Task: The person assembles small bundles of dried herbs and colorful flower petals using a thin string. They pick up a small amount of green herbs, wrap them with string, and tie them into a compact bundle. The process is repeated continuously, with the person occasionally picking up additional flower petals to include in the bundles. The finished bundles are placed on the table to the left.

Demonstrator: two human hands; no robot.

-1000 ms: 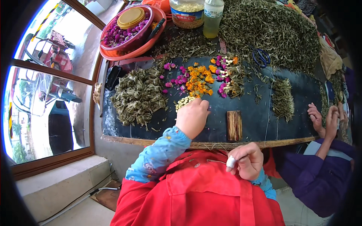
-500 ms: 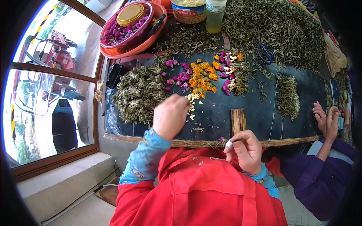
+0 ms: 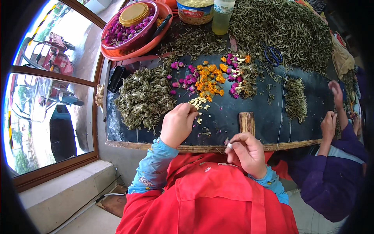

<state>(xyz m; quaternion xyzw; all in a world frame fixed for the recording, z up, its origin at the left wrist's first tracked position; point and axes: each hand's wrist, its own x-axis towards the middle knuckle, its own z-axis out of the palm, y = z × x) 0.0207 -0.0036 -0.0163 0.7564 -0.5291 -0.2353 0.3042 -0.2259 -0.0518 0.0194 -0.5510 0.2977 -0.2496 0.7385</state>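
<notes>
My left hand (image 3: 177, 124) is over the dark tabletop, fingertips pinched beside a small scatter of pale cream buds (image 3: 198, 102). Whether a bud is between those fingers is hidden. At the table's front edge, my right hand (image 3: 248, 154) is closed, thumb against fingers, around something small and dark. A white band shows at one of its fingers. Beyond the buds lie orange flower heads (image 3: 209, 80) and purple globe flowers (image 3: 189, 81). Left of them sits a heap of tied dried-leaf bundles (image 3: 145, 99).
A wooden block (image 3: 246, 122) stands near my right hand. Blue-handled scissors (image 3: 273, 55) lie by a big dried-leaf pile (image 3: 280, 31). Stacked basins (image 3: 134, 50), a tub (image 3: 194, 13) and a drink cup (image 3: 222, 19) stand at the back. A co-worker's hand (image 3: 329, 124) is at right.
My left hand has shifted slightly, its fingertips lower and nearer me. My right hand has turned a little and moved left. The co-worker's hands have moved apart, one reaching farther away.
</notes>
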